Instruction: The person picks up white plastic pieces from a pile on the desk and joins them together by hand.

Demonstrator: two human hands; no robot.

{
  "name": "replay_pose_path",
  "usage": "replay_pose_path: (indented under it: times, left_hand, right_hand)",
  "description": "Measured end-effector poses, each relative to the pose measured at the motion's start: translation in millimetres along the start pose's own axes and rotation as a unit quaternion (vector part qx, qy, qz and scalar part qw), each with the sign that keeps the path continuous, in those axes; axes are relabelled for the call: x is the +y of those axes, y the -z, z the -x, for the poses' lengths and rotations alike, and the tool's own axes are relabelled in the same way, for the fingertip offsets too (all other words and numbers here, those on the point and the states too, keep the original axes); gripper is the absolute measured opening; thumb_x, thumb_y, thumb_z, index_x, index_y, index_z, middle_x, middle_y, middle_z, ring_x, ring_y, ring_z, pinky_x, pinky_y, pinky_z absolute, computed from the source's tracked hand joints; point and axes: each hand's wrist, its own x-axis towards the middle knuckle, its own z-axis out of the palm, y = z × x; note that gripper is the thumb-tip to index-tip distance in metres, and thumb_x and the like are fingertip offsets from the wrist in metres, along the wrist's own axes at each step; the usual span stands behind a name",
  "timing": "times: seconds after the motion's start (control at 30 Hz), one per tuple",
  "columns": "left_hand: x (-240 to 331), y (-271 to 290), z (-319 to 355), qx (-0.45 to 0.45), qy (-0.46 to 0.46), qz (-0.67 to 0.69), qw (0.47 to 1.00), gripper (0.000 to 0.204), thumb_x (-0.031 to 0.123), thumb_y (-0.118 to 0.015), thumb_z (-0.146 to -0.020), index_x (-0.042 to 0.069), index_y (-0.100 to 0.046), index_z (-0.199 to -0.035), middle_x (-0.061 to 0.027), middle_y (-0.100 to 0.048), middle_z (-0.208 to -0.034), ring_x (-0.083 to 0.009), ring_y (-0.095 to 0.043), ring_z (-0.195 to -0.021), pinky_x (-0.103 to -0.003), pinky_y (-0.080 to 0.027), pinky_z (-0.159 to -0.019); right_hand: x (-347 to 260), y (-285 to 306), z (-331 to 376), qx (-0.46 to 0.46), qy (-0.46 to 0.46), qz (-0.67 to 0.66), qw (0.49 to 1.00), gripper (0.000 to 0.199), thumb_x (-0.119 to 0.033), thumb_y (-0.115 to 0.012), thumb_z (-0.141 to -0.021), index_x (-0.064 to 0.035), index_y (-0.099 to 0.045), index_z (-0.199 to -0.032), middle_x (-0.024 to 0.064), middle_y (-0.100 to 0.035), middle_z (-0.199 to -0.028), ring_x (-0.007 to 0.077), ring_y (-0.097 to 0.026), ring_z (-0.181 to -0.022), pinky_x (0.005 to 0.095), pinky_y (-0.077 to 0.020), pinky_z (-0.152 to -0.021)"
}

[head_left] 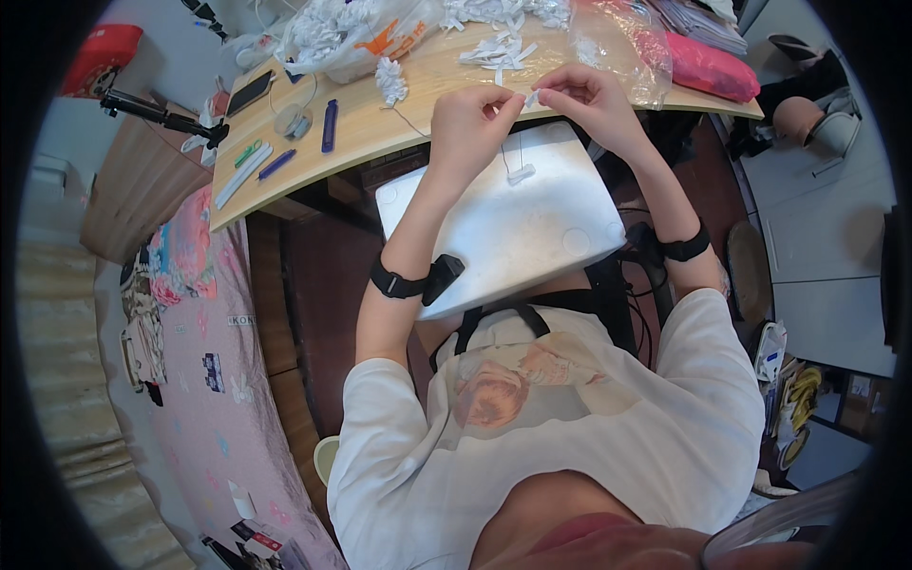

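Observation:
Over the front edge of the desk, my left hand (pixel 467 128) and my right hand (pixel 597 106) meet with thumbs and fingers pinched. Between their fingertips is a small white piece (pixel 532 99), perhaps a tag, too small to make out fully. Below them a thin dark cord hangs, ending in a white tag (pixel 521 174) over the white box (pixel 513 223) on my lap. To the left of my left hand lies a bundle of white tags (pixel 390 83), with a thin string trailing from it toward that hand. Loose white strips (pixel 499 52) lie beyond my hands.
On the wooden desk (pixel 366 123) are a filled plastic bag (pixel 356 38), a phone (pixel 250 93), a blue cutter-like tool (pixel 330 126), pens (pixel 277 164) and a roll of clear tape (pixel 293 121). Clear plastic wrap (pixel 622 57) and a pink package (pixel 712 68) lie right. A bed (pixel 214 351) stands left.

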Motion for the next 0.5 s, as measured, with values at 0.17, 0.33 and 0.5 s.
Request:
replay_pose_path:
  times: [0.17,0.33,0.5]
  left_hand:
    - [3,3,1,0.012,0.058,-0.037,0.998,0.019,0.017,-0.065,-0.081,-0.002,-0.070,-0.081,-0.0059,-0.067,-0.066,-0.0089,-0.061,-0.061,-0.022,-0.046,-0.057]
    - [3,2,2,0.016,0.063,-0.035,0.997,0.018,0.016,-0.065,-0.080,-0.002,-0.070,-0.080,-0.0058,-0.067,-0.065,-0.0089,-0.061,-0.059,-0.022,-0.047,-0.057]
    - [2,-3,2,0.043,0.030,-0.028,0.998,0.021,0.022,-0.066,-0.076,0.002,-0.069,-0.074,-0.0095,-0.064,-0.060,-0.0167,-0.062,-0.054,-0.027,-0.047,-0.053]
  right_hand:
    - [-9,-3,0,0.055,0.027,0.113,0.992,0.016,-0.014,-0.065,-0.084,0.0001,-0.068,-0.092,0.0030,-0.065,-0.075,0.0050,-0.056,-0.066,0.0189,-0.0458,-0.061]
    - [-12,-7,1,0.063,0.003,0.148,0.987,0.016,-0.010,-0.065,-0.084,0.0011,-0.067,-0.095,0.0041,-0.067,-0.084,0.0062,-0.059,-0.074,0.0198,-0.0480,-0.068]
    - [-14,-12,3,0.088,0.028,0.138,0.986,0.015,-0.012,-0.066,-0.081,0.0004,-0.068,-0.091,0.0047,-0.065,-0.072,0.0059,-0.055,-0.063,0.0202,-0.0458,-0.060]
